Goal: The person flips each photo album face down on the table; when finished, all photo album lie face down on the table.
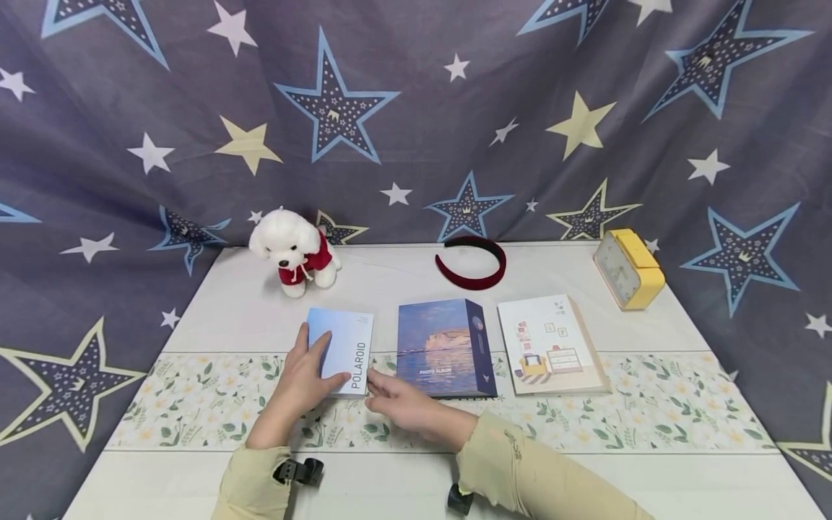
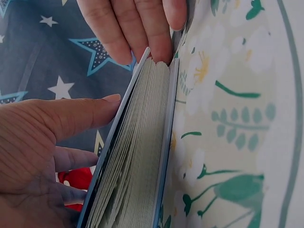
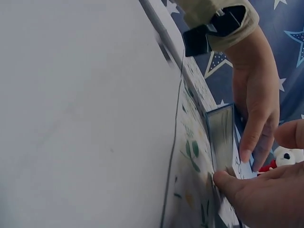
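A light blue and white photo album marked POLAROID (image 1: 347,347) lies on the floral strip of the table. My left hand (image 1: 300,380) rests across its cover with spread fingers, the thumb near the lower edge. In the left wrist view the album's page block (image 2: 137,142) shows side-on between its covers, the thumb lying on the upper cover. My right hand (image 1: 406,406) is at the album's right edge; its extended fingers (image 2: 137,28) reach the spine side in the left wrist view. In the right wrist view, the right thumb (image 3: 228,183) is at the album's near corner.
Right of the hands lie a blue photo album (image 1: 432,350) with a seascape cover and a white album (image 1: 552,347) with a room drawing. Behind them are a white plush dog (image 1: 286,242), a dark red headband (image 1: 497,271) and a yellow clock (image 1: 633,271). A starry curtain (image 1: 403,130) hangs behind.
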`<act>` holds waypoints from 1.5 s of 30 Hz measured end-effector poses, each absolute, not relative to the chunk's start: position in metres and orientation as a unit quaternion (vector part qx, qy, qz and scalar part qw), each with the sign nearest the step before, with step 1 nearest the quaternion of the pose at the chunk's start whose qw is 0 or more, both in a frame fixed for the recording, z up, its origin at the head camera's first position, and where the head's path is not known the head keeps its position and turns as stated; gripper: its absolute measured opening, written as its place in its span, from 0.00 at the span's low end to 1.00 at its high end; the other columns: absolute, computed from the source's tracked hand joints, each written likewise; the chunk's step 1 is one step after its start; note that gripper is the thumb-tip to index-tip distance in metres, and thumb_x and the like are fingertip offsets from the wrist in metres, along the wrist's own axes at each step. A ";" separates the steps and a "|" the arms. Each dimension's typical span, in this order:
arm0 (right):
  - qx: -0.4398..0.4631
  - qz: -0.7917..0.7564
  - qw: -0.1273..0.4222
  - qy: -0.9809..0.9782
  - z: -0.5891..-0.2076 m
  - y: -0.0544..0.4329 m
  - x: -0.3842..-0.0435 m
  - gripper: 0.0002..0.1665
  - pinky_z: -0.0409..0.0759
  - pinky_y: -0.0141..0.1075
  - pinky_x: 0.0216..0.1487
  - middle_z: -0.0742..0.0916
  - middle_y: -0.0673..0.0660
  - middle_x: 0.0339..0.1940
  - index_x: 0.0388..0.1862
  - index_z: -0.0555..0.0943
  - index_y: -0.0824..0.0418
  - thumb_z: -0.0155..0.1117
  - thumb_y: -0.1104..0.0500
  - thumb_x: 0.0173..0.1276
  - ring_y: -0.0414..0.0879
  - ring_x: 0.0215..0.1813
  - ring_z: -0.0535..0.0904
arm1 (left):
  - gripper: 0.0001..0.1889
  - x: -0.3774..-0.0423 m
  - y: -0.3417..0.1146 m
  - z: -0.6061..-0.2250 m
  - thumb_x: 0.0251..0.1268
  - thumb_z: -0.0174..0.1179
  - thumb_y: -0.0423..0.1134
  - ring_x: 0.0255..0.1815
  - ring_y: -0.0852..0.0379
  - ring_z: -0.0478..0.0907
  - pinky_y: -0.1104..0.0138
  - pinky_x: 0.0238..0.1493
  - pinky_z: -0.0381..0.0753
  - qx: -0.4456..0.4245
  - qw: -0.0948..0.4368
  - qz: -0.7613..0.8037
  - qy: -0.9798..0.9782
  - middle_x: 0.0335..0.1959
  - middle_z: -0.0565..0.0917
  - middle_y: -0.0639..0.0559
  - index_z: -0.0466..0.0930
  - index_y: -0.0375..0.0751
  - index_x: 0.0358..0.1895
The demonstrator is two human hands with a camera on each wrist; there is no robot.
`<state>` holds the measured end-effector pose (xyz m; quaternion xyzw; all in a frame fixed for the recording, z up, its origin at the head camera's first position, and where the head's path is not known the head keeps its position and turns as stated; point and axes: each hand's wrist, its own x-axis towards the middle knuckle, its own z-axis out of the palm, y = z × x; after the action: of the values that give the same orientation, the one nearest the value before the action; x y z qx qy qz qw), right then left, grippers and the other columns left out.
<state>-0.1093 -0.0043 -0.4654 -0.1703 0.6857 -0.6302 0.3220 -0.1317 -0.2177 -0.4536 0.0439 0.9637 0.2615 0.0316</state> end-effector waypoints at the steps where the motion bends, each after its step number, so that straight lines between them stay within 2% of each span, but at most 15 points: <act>1: -0.166 -0.632 0.324 0.684 -0.465 -0.005 -0.108 0.38 0.53 0.42 0.74 0.57 0.59 0.79 0.78 0.48 0.66 0.49 0.59 0.77 0.49 0.77 0.54 | 0.44 -0.132 -0.218 -0.454 0.56 0.70 0.43 0.71 0.20 0.45 0.36 0.67 0.54 0.044 0.031 0.261 0.964 0.74 0.40 0.22 0.59 0.26 0.71; 13: -0.156 -0.658 0.333 0.657 -0.466 -0.011 -0.103 0.39 0.52 0.44 0.74 0.52 0.58 0.80 0.79 0.43 0.64 0.46 0.58 0.78 0.50 0.78 0.49 | 0.43 -0.133 -0.218 -0.454 0.56 0.70 0.43 0.70 0.21 0.47 0.36 0.66 0.55 0.041 0.019 0.270 0.962 0.75 0.41 0.23 0.60 0.28 0.72; 18: -0.158 -0.701 0.334 0.610 -0.468 -0.011 -0.107 0.35 0.51 0.45 0.74 0.55 0.59 0.79 0.79 0.45 0.64 0.42 0.60 0.78 0.50 0.78 0.52 | 0.43 -0.133 -0.220 -0.453 0.56 0.70 0.43 0.71 0.22 0.46 0.38 0.67 0.55 0.041 0.022 0.280 0.959 0.75 0.40 0.24 0.60 0.28 0.72; 24: -0.110 -0.735 0.345 0.573 -0.467 -0.010 -0.107 0.36 0.54 0.46 0.74 0.56 0.61 0.79 0.78 0.46 0.68 0.43 0.59 0.78 0.52 0.78 0.52 | 0.43 -0.132 -0.222 -0.453 0.57 0.70 0.43 0.71 0.23 0.48 0.39 0.67 0.57 0.034 0.032 0.295 0.954 0.76 0.39 0.26 0.59 0.30 0.73; 33: -0.042 -0.793 0.301 0.527 -0.464 -0.015 -0.105 0.38 0.50 0.51 0.74 0.53 0.70 0.78 0.75 0.45 0.77 0.47 0.64 0.75 0.60 0.78 0.48 | 0.43 -0.131 -0.224 -0.450 0.57 0.69 0.42 0.72 0.24 0.48 0.38 0.67 0.57 0.028 0.046 0.307 0.950 0.77 0.38 0.28 0.58 0.31 0.73; 41: -0.010 -0.829 0.271 0.489 -0.467 -0.019 -0.103 0.39 0.47 0.53 0.75 0.53 0.70 0.78 0.76 0.46 0.74 0.47 0.70 0.70 0.62 0.77 0.49 | 0.44 -0.134 -0.225 -0.452 0.57 0.69 0.44 0.73 0.24 0.44 0.37 0.68 0.53 0.013 0.064 0.333 0.941 0.78 0.35 0.31 0.57 0.34 0.74; 45: 0.003 -0.837 0.260 0.482 -0.465 -0.019 -0.102 0.38 0.48 0.54 0.74 0.53 0.71 0.77 0.76 0.48 0.74 0.45 0.72 0.68 0.65 0.75 0.54 | 0.44 -0.134 -0.227 -0.453 0.58 0.68 0.45 0.73 0.24 0.42 0.35 0.67 0.51 -0.003 0.075 0.346 0.935 0.77 0.35 0.30 0.56 0.36 0.75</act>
<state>-0.1022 -0.0194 -0.4654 0.0033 0.4818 -0.8369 0.2597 -0.1345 -0.2271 -0.4525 -0.0030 0.9352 0.3459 0.0755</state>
